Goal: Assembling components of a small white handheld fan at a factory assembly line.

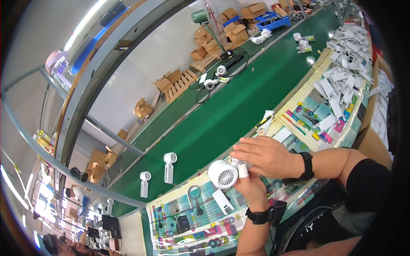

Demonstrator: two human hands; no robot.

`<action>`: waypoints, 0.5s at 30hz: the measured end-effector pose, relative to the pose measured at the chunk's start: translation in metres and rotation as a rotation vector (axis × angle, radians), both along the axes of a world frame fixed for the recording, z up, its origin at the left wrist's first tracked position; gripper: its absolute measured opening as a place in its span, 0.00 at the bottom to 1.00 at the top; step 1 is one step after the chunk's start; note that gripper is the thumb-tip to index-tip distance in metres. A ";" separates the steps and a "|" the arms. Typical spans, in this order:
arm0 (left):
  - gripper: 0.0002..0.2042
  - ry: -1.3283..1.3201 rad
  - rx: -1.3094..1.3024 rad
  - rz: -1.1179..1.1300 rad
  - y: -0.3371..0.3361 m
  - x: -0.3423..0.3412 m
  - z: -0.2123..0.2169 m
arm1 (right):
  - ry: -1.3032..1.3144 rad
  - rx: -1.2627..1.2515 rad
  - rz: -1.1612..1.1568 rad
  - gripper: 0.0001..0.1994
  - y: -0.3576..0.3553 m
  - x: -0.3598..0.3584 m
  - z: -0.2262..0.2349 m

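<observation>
Nearby, two white handheld fans (169, 169) dot a green conveyor (230, 109); the left hand (253, 191) clamps its fingers on a round-headed white fan (222, 174), partly blocked by the right hand (270, 158), fingers outstretched, grip unclear.

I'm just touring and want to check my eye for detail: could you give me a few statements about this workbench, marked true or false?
1. The left grip is on a white fan-like device. True.
2. The long surface beyond the bench is red. False: it is a green surface.
3. A similar white unit lies on the green, left of the held device. True.
4. Only one wrist wears a black band. False: there is a left wristband and a right wristband.
5. A heap of white parts lies at the upper right. True.
</observation>
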State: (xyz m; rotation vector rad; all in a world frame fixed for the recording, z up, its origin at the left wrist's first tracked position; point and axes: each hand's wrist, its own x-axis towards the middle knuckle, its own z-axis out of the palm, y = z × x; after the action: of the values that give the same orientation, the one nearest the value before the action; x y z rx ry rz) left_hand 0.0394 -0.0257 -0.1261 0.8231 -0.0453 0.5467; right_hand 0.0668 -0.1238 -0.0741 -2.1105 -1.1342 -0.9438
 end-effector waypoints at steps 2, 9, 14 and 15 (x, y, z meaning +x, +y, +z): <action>0.17 -0.001 0.041 0.084 0.004 0.000 -0.001 | -0.016 0.013 0.005 0.23 0.004 -0.001 0.001; 0.17 -0.035 0.083 0.199 0.020 -0.010 0.026 | 1.107 0.309 0.458 0.24 -0.023 0.017 -0.021; 0.19 -0.025 0.108 0.211 0.009 -0.013 0.029 | 1.058 0.348 0.358 0.23 -0.023 0.007 -0.009; 0.19 -0.039 0.146 0.250 0.004 -0.015 0.031 | 1.059 0.364 0.348 0.23 -0.026 0.006 -0.010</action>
State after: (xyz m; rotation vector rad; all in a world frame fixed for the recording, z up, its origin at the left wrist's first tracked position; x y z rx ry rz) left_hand 0.0248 -0.0214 -0.0954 0.9669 -0.0184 0.8027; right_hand 0.0733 -0.1495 -0.0838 -1.6300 -0.6424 0.1675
